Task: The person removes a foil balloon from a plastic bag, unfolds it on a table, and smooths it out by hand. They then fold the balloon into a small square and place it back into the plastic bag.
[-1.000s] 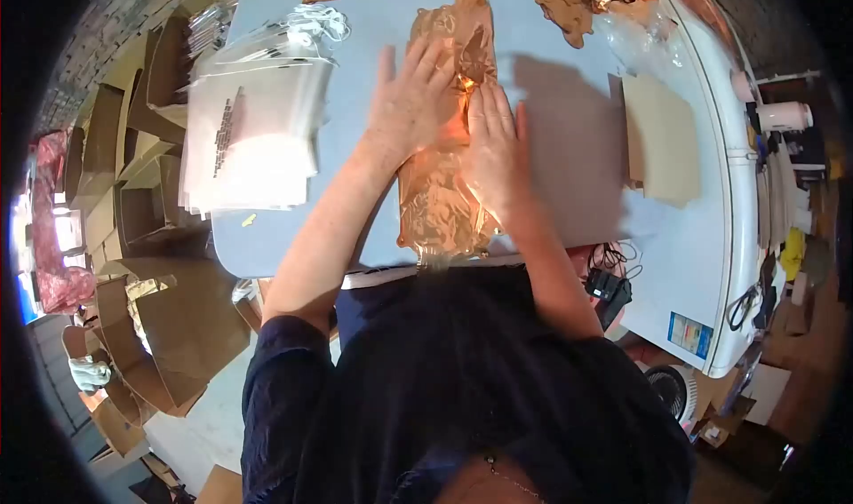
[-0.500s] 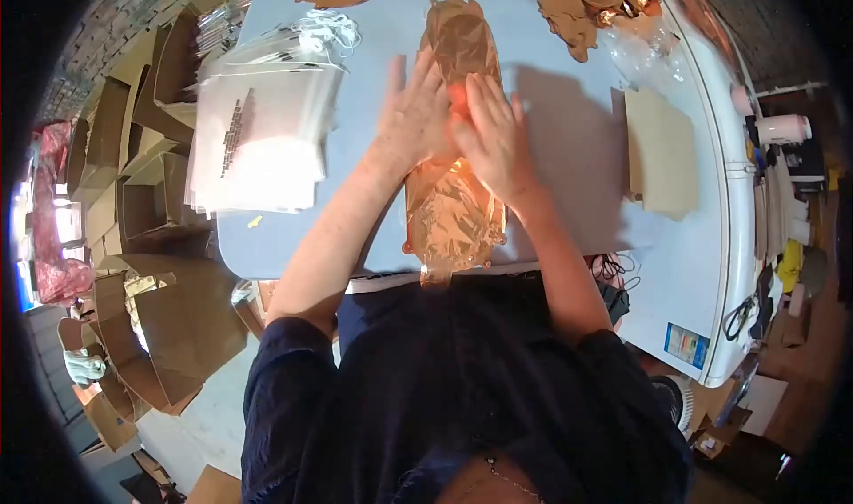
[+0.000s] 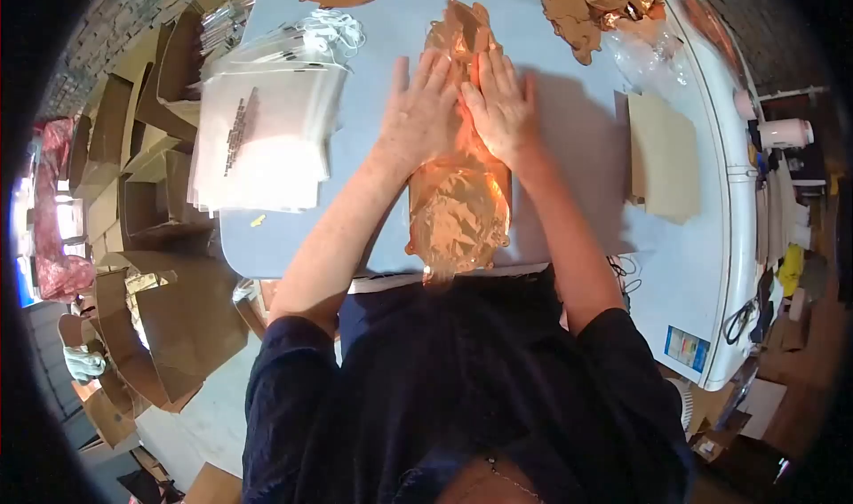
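Observation:
A flat, copper-coloured foil balloon [image 3: 458,215] lies lengthwise on the table in front of me, its near end reaching the table's edge. My left hand [image 3: 418,109] rests flat on the balloon's left side, fingers stretched forward and thumb apart. Beside it, my right hand [image 3: 502,104] lies palm down on the right side, with its fingers extended too. Neither hand grips anything. Between the hands a strip of shiny, creased foil shows; the parts beneath the palms are hidden.
Left on the table [image 3: 267,246] lies a stack of clear plastic bags [image 3: 267,140] with white string [image 3: 333,33] above it. More copper foil pieces [image 3: 600,7] lie at the far edge. A beige card stack [image 3: 662,158] is to the right. Cardboard boxes [image 3: 178,326] stand at left.
My right hand has shifted slightly right and forward, away from my left hand. The left hand has moved little. More of the foil between them now shows.

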`<state>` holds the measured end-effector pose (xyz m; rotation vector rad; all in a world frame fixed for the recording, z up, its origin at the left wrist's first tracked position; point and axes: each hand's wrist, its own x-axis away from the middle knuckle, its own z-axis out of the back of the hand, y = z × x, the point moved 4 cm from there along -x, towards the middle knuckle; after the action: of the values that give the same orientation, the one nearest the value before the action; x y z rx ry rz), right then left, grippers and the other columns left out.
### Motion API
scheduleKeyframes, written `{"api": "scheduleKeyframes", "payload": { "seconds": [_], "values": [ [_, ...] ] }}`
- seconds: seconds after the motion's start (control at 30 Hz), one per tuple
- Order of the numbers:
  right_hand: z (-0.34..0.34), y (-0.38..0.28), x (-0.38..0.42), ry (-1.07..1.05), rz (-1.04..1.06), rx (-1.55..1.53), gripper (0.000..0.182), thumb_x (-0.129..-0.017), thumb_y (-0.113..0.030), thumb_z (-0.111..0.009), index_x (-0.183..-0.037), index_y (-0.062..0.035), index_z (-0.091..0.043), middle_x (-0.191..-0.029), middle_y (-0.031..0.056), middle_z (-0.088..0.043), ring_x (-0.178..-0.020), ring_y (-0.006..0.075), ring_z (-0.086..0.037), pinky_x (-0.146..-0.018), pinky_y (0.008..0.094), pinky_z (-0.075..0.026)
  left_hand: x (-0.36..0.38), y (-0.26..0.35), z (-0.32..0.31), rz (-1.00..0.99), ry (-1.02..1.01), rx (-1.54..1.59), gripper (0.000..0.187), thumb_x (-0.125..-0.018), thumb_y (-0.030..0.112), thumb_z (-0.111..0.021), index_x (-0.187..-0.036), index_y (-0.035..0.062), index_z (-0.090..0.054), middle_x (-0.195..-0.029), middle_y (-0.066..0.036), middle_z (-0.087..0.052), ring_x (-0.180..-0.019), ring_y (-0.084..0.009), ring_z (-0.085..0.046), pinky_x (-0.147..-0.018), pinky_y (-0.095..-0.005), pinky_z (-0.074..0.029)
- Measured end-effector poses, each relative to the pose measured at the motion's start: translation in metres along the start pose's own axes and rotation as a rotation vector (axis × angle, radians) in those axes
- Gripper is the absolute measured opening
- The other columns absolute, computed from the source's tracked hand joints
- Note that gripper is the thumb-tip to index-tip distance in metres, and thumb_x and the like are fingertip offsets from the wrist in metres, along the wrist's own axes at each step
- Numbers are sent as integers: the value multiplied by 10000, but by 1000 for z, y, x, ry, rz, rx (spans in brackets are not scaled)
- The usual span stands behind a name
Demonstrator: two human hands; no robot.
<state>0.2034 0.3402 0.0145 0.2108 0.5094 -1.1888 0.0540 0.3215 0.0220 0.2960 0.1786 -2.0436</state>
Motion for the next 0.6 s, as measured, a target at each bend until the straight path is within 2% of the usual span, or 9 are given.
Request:
{"api": "scheduleKeyframes", "payload": {
  "seconds": [0.17,0.27,0.37,0.47,0.57,0.6],
  "values": [
    [-10,-1,3,-87,-82,-3,665,-1091,-479,-402,-1570,-17,-421,-1644,135,-411,-1542,289,-330,-1229,625,-242,0,0,-4,-5,52,-75,715,-962,386,-579,-1572,39,-441,-1671,-159,-371,-1584,-313,-260,-1255,-624,-157],
    [-9,0,1,-112,-103,-25,651,-1098,-481,-373,-1579,-43,-414,-1655,122,-396,-1557,283,-300,-1242,622,-213,-1,-3,-15,0,153,30,695,-984,366,-532,-1582,29,-423,-1666,-169,-375,-1581,-314,-266,-1252,-624,-164],
    [-12,0,2,-135,-117,-27,637,-1102,-474,-358,-1598,-76,-391,-1669,110,-376,-1568,282,-277,-1253,619,-190,-1,-5,-10,23,157,174,677,-1001,350,-502,-1581,12,-410,-1661,-179,-380,-1585,-317,-255,-1254,-622,-163],
    [-11,0,1,-160,-121,0,621,-1105,-448,-355,-1610,-89,-369,-1683,105,-349,-1577,285,-261,-1260,612,-182,-3,-9,-2,35,313,278,633,-996,336,-513,-1511,-30,-480,-1563,-209,-488,-1515,-365,-360,-1236,-583,-236],
    [-11,1,1,-184,-113,16,626,-1105,-428,-347,-1617,-68,-346,-1693,119,-324,-1585,296,-243,-1265,609,-168,-21,-28,-3,51,407,429,533,-987,326,-539,-1397,-9,-594,-1347,-228,-639,-1346,-428,-512,-1156,-539,-363],
    [-8,0,1,-193,-123,-19,632,-1104,-424,-343,-1621,-61,-337,-1697,125,-314,-1589,301,-234,-1268,608,-160,-26,-32,6,172,325,522,493,-986,317,-550,-1361,7,-622,-1272,-227,-662,-1288,-434,-541,-1115,-529,-397]
  ]
}}
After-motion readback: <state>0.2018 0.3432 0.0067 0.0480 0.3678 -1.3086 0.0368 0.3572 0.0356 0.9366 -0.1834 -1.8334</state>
